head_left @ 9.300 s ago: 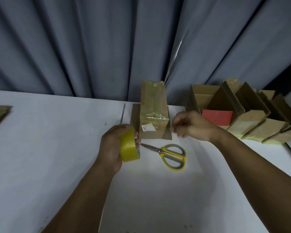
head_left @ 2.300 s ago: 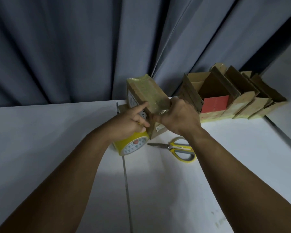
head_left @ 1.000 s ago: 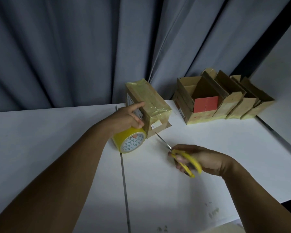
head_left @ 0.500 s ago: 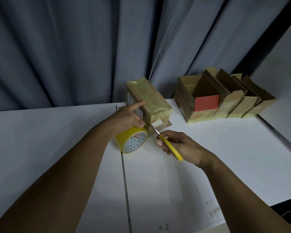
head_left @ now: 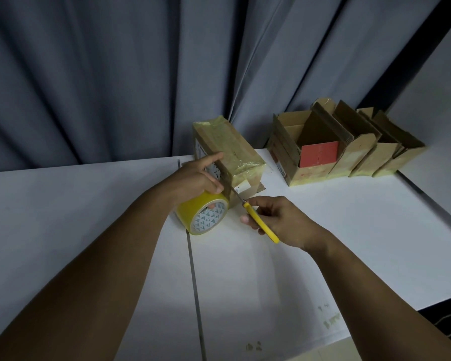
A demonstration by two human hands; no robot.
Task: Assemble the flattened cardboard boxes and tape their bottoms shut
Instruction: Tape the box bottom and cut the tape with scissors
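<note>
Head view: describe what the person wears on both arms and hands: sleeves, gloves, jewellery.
Left arm and right arm are bare to the frame edge, no sleeve in view. Left hand and right hand are ungloved. No watch or band at either wrist; no ring on the fingers that show.

We find no word or number that we can read. The tall brown cardboard box wrapped in glossy tape bears a small white sticker on its near end and a white printed panel on its left side, both too small and dim for us to make out. The inner card ring of the yellow roll of tape shows a pattern of teal triangles but no letters. The open brown cardboard box at the right carries a pale label on its side, which we see only as a blur.
</note>
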